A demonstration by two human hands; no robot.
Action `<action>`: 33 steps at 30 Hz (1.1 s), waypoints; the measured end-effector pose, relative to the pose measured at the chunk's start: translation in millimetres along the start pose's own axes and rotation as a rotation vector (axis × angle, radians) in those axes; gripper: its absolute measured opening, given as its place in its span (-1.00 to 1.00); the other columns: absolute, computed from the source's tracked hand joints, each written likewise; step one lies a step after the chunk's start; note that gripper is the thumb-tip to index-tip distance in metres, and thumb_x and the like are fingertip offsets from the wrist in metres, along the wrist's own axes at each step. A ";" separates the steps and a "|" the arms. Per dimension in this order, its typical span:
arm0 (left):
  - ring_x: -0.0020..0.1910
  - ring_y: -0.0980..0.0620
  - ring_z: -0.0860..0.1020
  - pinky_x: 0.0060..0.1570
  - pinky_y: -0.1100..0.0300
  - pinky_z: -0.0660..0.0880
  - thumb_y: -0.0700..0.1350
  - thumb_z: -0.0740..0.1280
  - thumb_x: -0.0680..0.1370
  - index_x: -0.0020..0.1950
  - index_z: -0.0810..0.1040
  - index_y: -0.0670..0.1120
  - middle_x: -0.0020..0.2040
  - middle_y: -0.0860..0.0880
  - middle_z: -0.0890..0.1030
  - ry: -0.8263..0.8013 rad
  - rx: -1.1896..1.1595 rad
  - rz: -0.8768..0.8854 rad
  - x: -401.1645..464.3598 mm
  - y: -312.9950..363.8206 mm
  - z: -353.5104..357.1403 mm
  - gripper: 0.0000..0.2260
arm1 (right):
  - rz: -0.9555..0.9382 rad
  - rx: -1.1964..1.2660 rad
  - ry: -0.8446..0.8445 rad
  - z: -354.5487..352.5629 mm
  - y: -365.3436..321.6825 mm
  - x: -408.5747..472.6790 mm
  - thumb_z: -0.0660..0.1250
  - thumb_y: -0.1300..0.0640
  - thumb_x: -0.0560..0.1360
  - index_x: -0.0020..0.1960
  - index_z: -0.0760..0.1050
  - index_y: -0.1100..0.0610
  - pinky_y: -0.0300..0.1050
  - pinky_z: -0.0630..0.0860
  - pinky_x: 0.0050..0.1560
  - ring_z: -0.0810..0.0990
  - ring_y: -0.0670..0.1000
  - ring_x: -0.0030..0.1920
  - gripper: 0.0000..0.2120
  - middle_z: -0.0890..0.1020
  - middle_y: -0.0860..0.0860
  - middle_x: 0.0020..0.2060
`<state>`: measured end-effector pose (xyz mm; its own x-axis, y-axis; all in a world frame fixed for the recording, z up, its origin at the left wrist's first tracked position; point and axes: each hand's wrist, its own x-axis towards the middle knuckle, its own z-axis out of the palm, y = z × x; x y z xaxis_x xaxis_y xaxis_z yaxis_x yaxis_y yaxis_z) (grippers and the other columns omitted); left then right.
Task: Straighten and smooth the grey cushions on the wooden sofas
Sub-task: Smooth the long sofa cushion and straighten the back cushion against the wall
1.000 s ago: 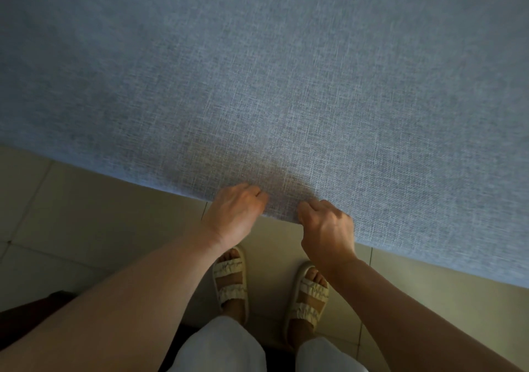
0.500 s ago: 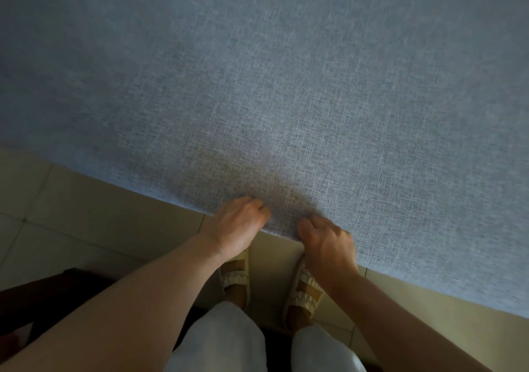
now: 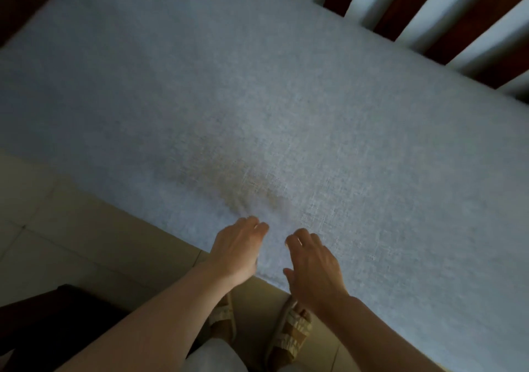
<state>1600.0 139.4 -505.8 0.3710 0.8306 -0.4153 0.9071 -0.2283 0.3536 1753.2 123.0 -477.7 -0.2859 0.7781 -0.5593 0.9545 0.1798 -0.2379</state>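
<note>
Both hands (image 3: 237, 250) blurred over cushion (image 3: 286, 114) edge; grip unclear.

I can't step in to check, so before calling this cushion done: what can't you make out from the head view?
- Grey cushion: left and right ends cut off by the frame.
- Fabric just beyond the left hand: motion-blurred, so wrinkles can't be judged.
- Right hand: contact with the cushion unclear.
- Wooden slats: tops cut off by the top edge.
- Sandals: partly hidden by the forearms.

The seat cushion (image 3: 286, 108) is grey-blue linen weave. Backrest slats (image 3: 400, 8) are dark reddish-brown; floor tiles (image 3: 86, 234) and sandals (image 3: 294, 334) beige.
</note>
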 end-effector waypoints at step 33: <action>0.34 -0.01 0.33 0.28 0.12 0.24 -0.10 0.24 0.59 0.45 0.26 -0.05 0.40 0.01 0.35 0.200 0.168 -0.253 219.2 -270.9 -269.2 -0.57 | -0.061 -0.031 0.160 -235.8 -108.1 327.7 0.27 0.02 0.58 0.47 0.10 0.04 -0.20 0.41 0.26 0.33 -0.02 0.34 -0.45 0.13 0.02 0.45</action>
<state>1382.1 520.1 -467.0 0.0998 0.9507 -0.2936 0.9914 -0.0698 0.1110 1576.3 500.5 -448.0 -0.3287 0.8507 -0.4102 0.9386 0.2462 -0.2416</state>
